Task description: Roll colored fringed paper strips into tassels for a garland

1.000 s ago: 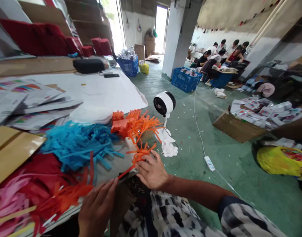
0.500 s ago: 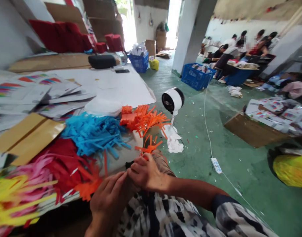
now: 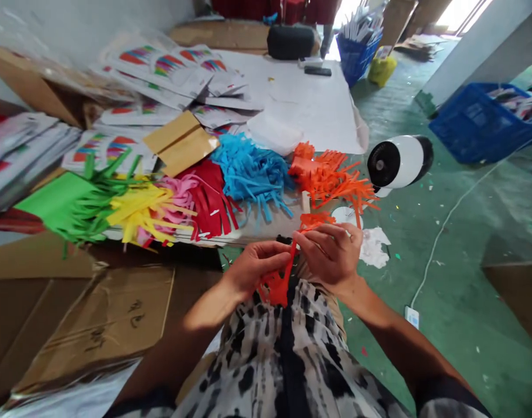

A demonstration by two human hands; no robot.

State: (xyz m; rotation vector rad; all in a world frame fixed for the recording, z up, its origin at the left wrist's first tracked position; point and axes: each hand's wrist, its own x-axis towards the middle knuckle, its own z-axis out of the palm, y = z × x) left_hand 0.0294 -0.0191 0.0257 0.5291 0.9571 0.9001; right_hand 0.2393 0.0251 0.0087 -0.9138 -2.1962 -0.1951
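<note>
Low in front of my body, an orange paper tassel stretches between my two hands, its strips twisted together in the middle. My left hand pinches it with thumb and fingertips. Curled fingers of my right hand grip its other side, and fringe shows above the knuckles. Just beyond, along the table edge, lie fringed paper piles: orange, blue, dark red, pink, yellow and green.
The white-covered table holds printed packets, a brown envelope and a black case. A fan stands on the floor at right, near a blue crate and a cable. Cardboard boxes lie lower left.
The view has swung left and down, bringing the green pile and cardboard boxes into sight. My hands, close together before, are now slightly apart with the orange tassel visible between them.
</note>
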